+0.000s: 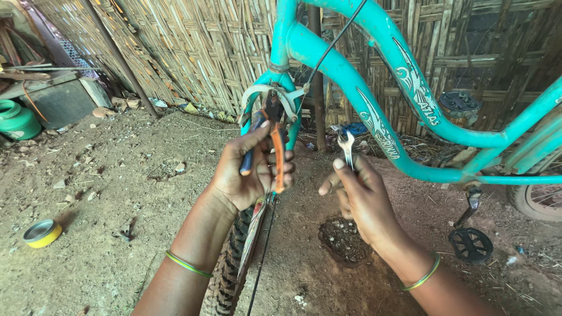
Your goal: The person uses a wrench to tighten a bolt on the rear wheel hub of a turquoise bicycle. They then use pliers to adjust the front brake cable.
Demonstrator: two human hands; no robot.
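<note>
A turquoise bicycle frame point(351, 76) fills the upper right of the view, standing on a dirt floor point(117, 193) before a woven bamboo wall point(193, 52). Its knobbly front tyre point(225, 275) runs down between the person's forearms.

The left hand point(249, 172) is closed around a pair of pliers point(272, 146) with one orange and one blue handle, their nose up at the silver brake caliper point(272, 96) on the fork. The right hand point(363, 199), just beside and apart from the left, grips a small silver spanner point(346, 143) upright, not touching the bicycle.

Likely risks: the pliers may slip off the small brake fitting and pinch a finger, or the thin black cable point(331, 47) may spring loose. A dropped nut could vanish into the loose dirt.

White decals point(415, 88) with curling shapes and lettering lie along the frame tubes. A green plastic container point(16, 120) sits far left; a small round yellow tin point(42, 233) with a silver lid lies on the ground, lower left.
</note>
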